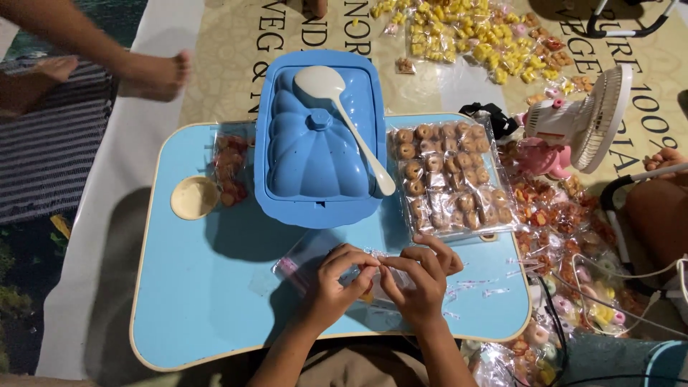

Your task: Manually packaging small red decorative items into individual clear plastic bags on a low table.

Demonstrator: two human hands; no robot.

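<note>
Clear plastic pouch (373,281), small, pinched between left hand (333,283) and right hand (423,283), fingertips closed narrowly on its top edge, above the blue lap table (208,301). Head view only: blue lidded container (317,140) with cream spoon (344,118), sheet of packed ring snacks (448,179) behind. Handling, by judgement: keep pinch near the edge, film taut, pouch over the table.

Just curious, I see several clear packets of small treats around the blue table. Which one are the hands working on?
The small clear packet pinched between the left hand and right hand, at the table's near edge. The big ring-snack sheet and red-sweet packet lie untouched.
</note>
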